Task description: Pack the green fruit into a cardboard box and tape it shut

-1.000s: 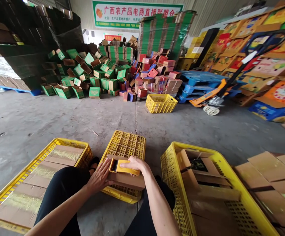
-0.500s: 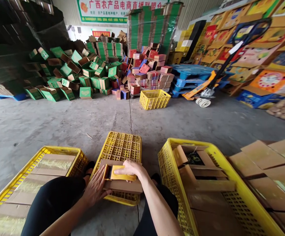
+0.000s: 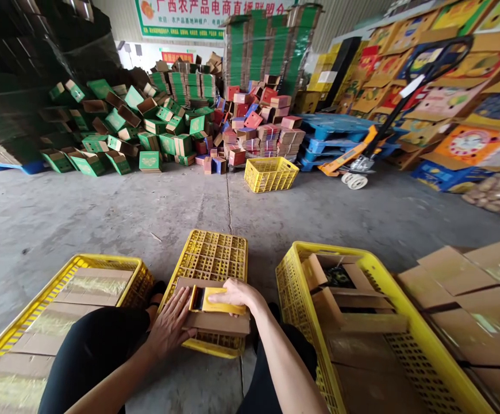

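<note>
- Legs (image 3: pixel 92 351): dark trousers, knees apart, either side of middle crate (image 3: pixel 215 253).
- Left hand (image 3: pixel 170 319): fingers spread flat on left end of box (image 3: pixel 222 324), thumb by its near edge; not closed around anything.
- Right hand (image 3: pixel 239 293): gripping yellow tape dispenser (image 3: pixel 224 307), palm and fingers over top.
- Dispenser: lying along box top, front end right beside left fingertips.
- Box: cardboard, on near half of middle crate, between the knees.
- Middle crate: yellow, bottom up, lattice showing.
- Left crate (image 3: pixel 144 282): yellow, row of taped boxes (image 3: pixel 92 286) inside.
- Right crate (image 3: pixel 295 299): yellow, boxes inside, far one with flaps up, dark contents unclear.
- Brown cartons (image 3: pixel 487 293): beyond right crate, on its right.
- Small crate (image 3: pixel 271 175): yellow, out on floor (image 3: pixel 189 207).
- Pallet jack (image 3: pixel 357 161): orange, by blue pallets (image 3: pixel 336 129).
- Green boxes (image 3: pixel 150 161) and red boxes (image 3: pixel 254 119): heaped, back of floor.
- Banner (image 3: pixel 215 17): on back wall, top cut off.
</note>
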A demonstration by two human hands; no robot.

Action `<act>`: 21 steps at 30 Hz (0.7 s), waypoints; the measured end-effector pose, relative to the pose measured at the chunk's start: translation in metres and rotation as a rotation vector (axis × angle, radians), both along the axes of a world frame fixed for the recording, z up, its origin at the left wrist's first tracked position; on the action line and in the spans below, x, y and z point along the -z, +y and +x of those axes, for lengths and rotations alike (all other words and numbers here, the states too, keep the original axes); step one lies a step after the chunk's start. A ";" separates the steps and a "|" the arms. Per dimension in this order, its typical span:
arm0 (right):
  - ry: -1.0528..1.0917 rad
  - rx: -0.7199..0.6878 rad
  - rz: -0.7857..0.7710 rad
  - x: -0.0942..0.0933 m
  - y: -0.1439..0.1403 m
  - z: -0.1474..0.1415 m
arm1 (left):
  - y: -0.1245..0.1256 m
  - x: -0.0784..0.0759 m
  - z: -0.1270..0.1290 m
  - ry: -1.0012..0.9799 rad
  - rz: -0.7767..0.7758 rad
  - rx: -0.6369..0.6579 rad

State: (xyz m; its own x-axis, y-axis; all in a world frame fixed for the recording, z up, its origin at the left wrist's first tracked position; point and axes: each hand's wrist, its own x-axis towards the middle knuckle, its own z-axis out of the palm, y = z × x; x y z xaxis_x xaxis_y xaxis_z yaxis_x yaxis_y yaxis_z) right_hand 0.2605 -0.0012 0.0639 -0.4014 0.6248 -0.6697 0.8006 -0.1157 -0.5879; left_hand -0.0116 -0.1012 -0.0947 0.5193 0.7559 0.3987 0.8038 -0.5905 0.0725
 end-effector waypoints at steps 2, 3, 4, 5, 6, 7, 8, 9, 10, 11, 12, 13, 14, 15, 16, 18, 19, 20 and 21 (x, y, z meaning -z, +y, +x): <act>-0.006 -0.019 0.013 0.000 -0.001 -0.001 | 0.001 -0.002 0.001 0.000 0.004 0.013; -0.005 -0.029 0.018 0.000 -0.001 -0.001 | 0.001 -0.003 0.001 -0.002 0.005 0.026; -0.003 -0.033 0.024 0.000 -0.001 -0.002 | 0.002 -0.003 0.001 -0.006 0.006 0.042; -0.005 -0.036 0.032 0.000 -0.001 -0.002 | 0.003 -0.004 0.001 -0.011 0.007 0.060; -0.012 -0.040 0.046 -0.001 -0.002 -0.002 | 0.004 -0.004 0.002 -0.017 0.009 0.080; -0.024 -0.047 0.063 -0.002 -0.002 -0.003 | 0.005 -0.004 0.002 -0.021 0.013 0.095; -0.038 -0.054 0.078 -0.004 -0.003 -0.003 | 0.006 -0.003 0.002 -0.027 0.019 0.099; -0.051 -0.061 0.085 -0.005 -0.004 -0.003 | 0.006 -0.002 0.002 -0.032 0.026 0.094; -0.062 -0.067 0.084 -0.006 -0.005 -0.003 | 0.006 0.000 0.002 -0.035 0.031 0.083; -0.068 -0.068 0.079 -0.006 -0.006 -0.003 | 0.006 0.002 0.003 -0.034 0.035 0.070; -0.070 -0.067 0.074 -0.007 -0.007 -0.004 | 0.005 0.004 0.003 -0.032 0.037 0.061; -0.077 -0.065 0.075 -0.006 -0.007 -0.004 | 0.005 0.006 0.002 -0.029 0.038 0.057; -0.085 -0.063 0.079 -0.006 -0.008 -0.004 | 0.005 0.008 0.002 -0.024 0.040 0.061; -0.090 -0.060 0.077 -0.005 -0.008 -0.005 | 0.005 0.010 0.001 -0.018 0.042 0.068; -0.089 -0.055 0.066 -0.004 -0.007 -0.005 | 0.005 0.011 0.001 -0.013 0.045 0.074; -0.073 -0.042 0.029 -0.002 -0.007 -0.006 | 0.006 0.013 0.000 -0.007 0.049 0.072; -0.067 -0.035 0.012 -0.002 -0.006 -0.005 | 0.006 0.013 -0.001 -0.005 0.047 0.068; -0.061 -0.025 0.002 -0.001 -0.006 -0.004 | 0.006 0.012 -0.001 -0.002 0.041 0.062; -0.053 -0.011 -0.002 -0.001 -0.006 -0.002 | 0.006 0.011 0.000 0.003 0.030 0.055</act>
